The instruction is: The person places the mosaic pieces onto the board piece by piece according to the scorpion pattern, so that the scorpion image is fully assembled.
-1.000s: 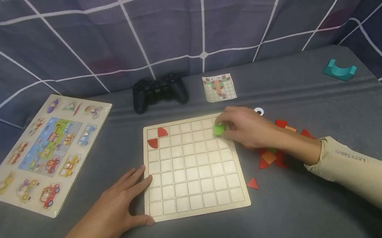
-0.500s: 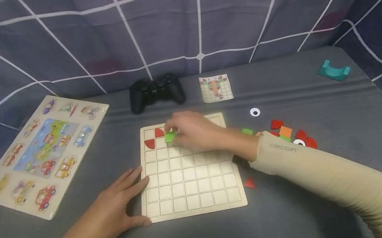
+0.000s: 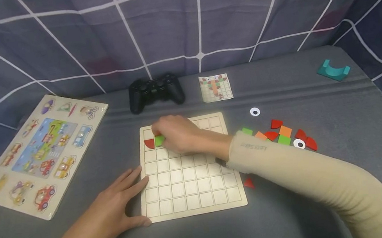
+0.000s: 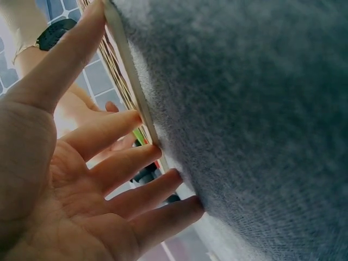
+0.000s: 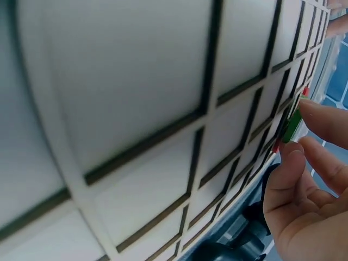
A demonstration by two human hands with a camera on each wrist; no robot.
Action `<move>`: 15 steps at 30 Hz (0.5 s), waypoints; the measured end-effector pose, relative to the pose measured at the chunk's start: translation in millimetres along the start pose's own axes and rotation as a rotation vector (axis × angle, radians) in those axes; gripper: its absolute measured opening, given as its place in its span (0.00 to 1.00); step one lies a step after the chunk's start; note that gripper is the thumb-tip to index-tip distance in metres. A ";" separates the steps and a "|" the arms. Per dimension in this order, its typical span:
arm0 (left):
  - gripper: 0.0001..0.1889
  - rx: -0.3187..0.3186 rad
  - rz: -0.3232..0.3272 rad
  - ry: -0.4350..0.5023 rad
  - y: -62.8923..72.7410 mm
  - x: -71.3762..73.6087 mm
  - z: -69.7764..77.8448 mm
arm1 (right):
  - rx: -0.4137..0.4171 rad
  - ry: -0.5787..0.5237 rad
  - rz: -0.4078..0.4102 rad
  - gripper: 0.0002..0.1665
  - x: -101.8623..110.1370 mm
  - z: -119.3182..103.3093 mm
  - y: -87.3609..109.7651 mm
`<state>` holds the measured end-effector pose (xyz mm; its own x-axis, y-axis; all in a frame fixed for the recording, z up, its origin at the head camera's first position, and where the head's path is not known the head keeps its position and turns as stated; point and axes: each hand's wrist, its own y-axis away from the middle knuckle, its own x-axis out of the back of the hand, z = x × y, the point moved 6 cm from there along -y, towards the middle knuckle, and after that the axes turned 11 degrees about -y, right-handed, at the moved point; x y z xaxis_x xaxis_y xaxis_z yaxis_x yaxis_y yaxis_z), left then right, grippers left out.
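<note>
My right hand (image 3: 178, 134) pinches a green square tile (image 3: 159, 141) over the upper left of the wooden grid board (image 3: 191, 181). In the right wrist view, the green tile (image 5: 292, 125) sits between thumb and fingers, tilted against or just above the grid; which one I cannot tell. Directly left of it lies a red quarter-circle tile (image 3: 149, 143) in a cell. Another red tile in the top row is mostly covered by my right hand. My left hand (image 3: 112, 202) rests with fingers spread along the board's left edge, thumb at its lower left corner.
Loose red, green and orange tiles (image 3: 285, 131) and eye discs (image 3: 255, 111) lie right of the board, with a red triangle (image 3: 249, 183) nearer. Behind are a game controller (image 3: 156, 92) and pattern card (image 3: 215, 88). A picture puzzle (image 3: 46, 151) lies left, a teal holder (image 3: 334, 70) far right.
My right hand has carried the green square leftward across the board, from the right side to beside the red quarter-circle. My left hand has stayed at the board's edge.
</note>
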<state>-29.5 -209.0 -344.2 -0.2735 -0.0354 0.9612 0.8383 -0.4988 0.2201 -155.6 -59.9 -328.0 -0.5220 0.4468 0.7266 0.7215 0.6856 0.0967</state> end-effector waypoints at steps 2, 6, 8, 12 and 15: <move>0.50 0.003 -0.002 0.000 0.1 0.3 0.0 | 0.000 0.011 -0.003 0.11 -1.2 0.0 -0.3; 0.50 0.009 -0.007 0.003 0.2 0.2 -0.1 | 0.001 0.024 -0.010 0.11 -3.6 0.5 -1.4; 0.51 0.010 -0.009 0.006 0.0 0.0 -0.1 | 0.000 0.020 -0.013 0.11 -4.5 1.3 -1.7; 0.51 0.016 -0.020 0.009 -0.7 -0.8 -0.1 | 0.001 0.009 -0.018 0.09 -5.7 3.2 -1.8; 0.51 0.020 -0.030 0.010 -1.0 -1.8 0.2 | -0.005 -0.003 -0.024 0.08 -6.2 5.1 -1.3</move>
<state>-29.7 -208.3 -346.2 -0.3032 -0.0294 0.9525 0.8390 -0.4821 0.2522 -155.6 -60.6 -336.1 -0.5405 0.4320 0.7219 0.7111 0.6931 0.1176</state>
